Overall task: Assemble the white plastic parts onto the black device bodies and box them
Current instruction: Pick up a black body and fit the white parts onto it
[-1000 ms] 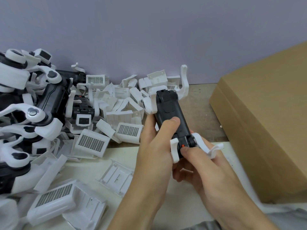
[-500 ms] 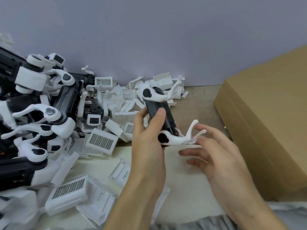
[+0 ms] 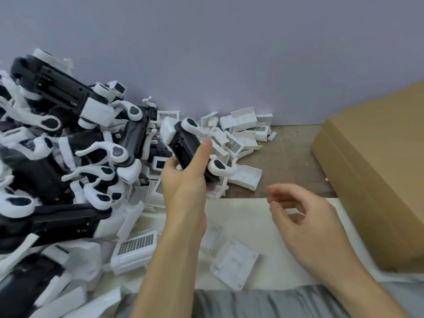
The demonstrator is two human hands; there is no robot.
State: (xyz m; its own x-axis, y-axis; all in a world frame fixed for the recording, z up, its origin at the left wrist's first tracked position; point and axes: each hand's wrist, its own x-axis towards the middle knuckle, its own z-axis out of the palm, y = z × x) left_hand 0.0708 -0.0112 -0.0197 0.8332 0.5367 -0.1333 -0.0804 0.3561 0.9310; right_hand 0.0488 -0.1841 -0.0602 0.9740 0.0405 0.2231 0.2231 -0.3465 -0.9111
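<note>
My left hand [image 3: 186, 180] grips a black device body [image 3: 187, 146] with white plastic arms clipped to both ends, holding it tilted above the heap of parts. My right hand [image 3: 305, 216] hovers to the right with fingers loosely curled and nothing in it. A pile of assembled black-and-white devices [image 3: 52, 157] fills the left side. Loose white vented covers [image 3: 135, 247] and flat white plates [image 3: 234, 262] lie on the table around my wrists.
A closed brown cardboard box [image 3: 378, 161] stands at the right, reaching the table's front. More white parts [image 3: 243, 125] are heaped against the lilac back wall. A pale sheet [image 3: 247, 216] covers the near table; bare brown surface [image 3: 286, 157] shows beyond it.
My right hand let go of the device and drew back to the right. My left hand carried the device leftward toward the pile and turned it. The view shifted left.
</note>
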